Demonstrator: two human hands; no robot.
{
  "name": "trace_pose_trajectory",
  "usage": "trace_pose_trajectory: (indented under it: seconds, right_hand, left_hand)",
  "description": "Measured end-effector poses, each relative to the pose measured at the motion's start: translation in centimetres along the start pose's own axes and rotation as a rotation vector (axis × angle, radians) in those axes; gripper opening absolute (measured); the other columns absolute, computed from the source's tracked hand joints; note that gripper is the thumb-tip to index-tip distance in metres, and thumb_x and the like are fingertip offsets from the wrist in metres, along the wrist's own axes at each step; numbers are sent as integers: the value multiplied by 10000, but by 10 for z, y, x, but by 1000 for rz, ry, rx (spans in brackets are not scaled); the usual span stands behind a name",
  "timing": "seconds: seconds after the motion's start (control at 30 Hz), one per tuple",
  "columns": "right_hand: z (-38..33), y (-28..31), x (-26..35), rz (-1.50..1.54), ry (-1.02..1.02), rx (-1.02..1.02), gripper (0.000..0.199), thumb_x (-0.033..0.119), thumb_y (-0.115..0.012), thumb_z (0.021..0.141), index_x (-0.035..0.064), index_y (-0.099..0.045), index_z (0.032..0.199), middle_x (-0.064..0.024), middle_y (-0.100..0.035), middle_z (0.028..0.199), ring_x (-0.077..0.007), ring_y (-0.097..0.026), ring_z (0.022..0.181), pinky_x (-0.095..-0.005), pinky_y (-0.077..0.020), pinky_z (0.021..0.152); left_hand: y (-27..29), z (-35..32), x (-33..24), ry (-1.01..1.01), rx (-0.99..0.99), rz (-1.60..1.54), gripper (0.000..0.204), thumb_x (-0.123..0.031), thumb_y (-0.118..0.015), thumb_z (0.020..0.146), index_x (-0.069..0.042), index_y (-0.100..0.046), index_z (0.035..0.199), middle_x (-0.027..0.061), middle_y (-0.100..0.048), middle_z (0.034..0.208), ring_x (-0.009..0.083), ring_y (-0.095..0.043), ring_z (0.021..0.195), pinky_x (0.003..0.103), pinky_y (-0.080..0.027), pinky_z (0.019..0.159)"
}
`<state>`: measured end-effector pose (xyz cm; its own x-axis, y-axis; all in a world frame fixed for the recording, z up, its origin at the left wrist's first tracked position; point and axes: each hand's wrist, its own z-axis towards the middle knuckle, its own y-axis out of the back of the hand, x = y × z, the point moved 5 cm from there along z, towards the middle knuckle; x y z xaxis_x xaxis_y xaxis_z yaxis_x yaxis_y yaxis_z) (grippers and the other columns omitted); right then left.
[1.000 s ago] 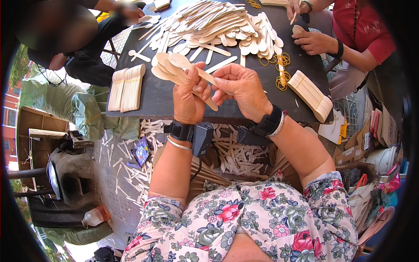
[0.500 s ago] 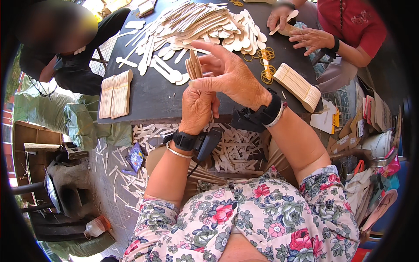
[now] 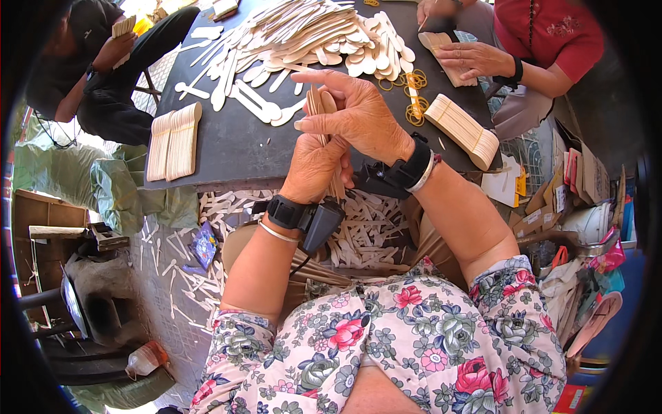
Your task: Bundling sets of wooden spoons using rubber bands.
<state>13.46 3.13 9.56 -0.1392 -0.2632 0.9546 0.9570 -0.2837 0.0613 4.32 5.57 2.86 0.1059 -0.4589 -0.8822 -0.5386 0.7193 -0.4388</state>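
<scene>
My left hand [image 3: 314, 169] holds in a closed grip a small stack of wooden spoons [image 3: 319, 105], upright above the near edge of the dark worktop [image 3: 234, 148]. My right hand [image 3: 358, 114] bends over the stack from the right, its fingers touching the spoon tops. Loose spoons [image 3: 310, 34] lie in a heap further back.

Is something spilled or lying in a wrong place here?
Yes. Many wooden spoons lie scattered on the ground beside the dark table, unlike the neat stack on it. The hands, left hand and right hand, grip a bundle of spoons.
</scene>
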Motion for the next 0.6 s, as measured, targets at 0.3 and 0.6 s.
trace_pose_trajectory:
  seconds: [0.3, 0.6]
  right_hand:
    - [-2, -15, 4, -615, 217, -126, 459, 199, -750, 733, 34, -635, 1146, -126, -664, 872, -172, -628, 733, -270, -499, 692]
    - [13, -25, -8, -563, -74, 84, 241, 198, -673, 804, 15, -642, 958, -74, -638, 840, -115, -596, 726, -245, -477, 644]
  left_hand:
    - [8, 3, -6, 2, -81, 94, 151, -155, -567, 910, -44, -539, 811, 20, -508, 559, 120, -491, 395, 247, -434, 348]
    - [13, -4, 1, 33, -180, 36, 150, -141, -551, 894, -46, -572, 779, -28, -441, 540, 95, -403, 385, 255, -309, 338]
